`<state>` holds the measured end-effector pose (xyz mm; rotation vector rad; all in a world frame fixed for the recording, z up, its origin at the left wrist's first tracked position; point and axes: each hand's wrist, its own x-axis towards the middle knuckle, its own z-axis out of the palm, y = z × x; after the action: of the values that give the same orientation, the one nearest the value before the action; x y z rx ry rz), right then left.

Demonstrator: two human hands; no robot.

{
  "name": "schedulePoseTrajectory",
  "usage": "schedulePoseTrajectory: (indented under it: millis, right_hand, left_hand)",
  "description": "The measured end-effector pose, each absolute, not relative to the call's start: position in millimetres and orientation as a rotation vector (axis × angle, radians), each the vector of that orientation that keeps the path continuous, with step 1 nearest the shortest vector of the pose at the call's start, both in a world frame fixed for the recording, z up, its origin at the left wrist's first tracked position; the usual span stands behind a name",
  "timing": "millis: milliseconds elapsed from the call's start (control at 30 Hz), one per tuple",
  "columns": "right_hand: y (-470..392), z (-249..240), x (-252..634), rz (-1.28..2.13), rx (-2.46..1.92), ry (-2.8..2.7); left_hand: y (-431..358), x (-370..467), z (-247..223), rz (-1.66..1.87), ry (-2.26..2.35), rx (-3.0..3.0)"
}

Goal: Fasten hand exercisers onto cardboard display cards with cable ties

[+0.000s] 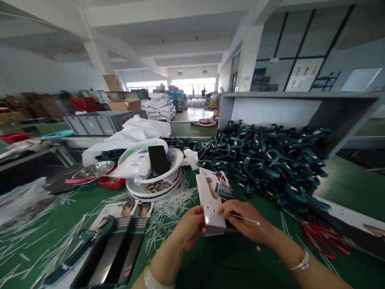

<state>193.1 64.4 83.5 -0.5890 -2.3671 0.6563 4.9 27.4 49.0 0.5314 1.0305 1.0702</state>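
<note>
My left hand [192,226] is closed on the lower left edge of a printed card [212,188], which shows a picture of a person and has small holes near its lower end. A second card sits behind it. Between the fingers of my right hand [245,218] is a thin white cable tie [245,219], its head pointing right. The right fingertips touch the card beside the holes; whether the tie passes through one is hidden. To the left, a dark green hand tool with curved jaws [87,245] lies on more printed cards [132,237].
A large heap of dark green tools [264,156] spills from a tipped grey crate [300,95] at the right. Red-handled scissors [326,240] lie near my right wrist. Loose white cable ties [168,212] cover the table left of centre, below bowls [155,194] and a phone [159,159].
</note>
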Motion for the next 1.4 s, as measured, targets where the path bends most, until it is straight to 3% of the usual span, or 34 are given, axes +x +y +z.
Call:
schedulePoseTrajectory:
  millis: [200,400,600,833,1000,1400]
  right_hand:
    - [57.4,78.1,225.6,0.771,-0.793,-2.174]
    - [26.5,77.5,211.3,-0.046,-1.013,-2.19]
    - [13.7,61.1,173.4,-0.279,-1.071,-2.18]
    - [19.6,49.7,180.5,-0.225,-1.118,-2.115]
    - [21.3,48.3,175.8,-0.187,-1.018,-2.141]
    - [25.8,50.6,197.1,0.345,-1.228,-1.865]
  left_hand:
    - [29.3,1.0,47.0,1.185,1.206,0.542]
    - [25.5,8.1,46.0,1.281,1.12,0.643]
    - [19.4,13.6,54.0,1.34,1.098,0.682]
    - [12.6,2.9,66.4,1.608,1.034,0.665]
    - [15.9,23.6,61.0,1.527,0.972,0.769]
    - [41.3,49.4,74.4,1.514,0.839,1.166]
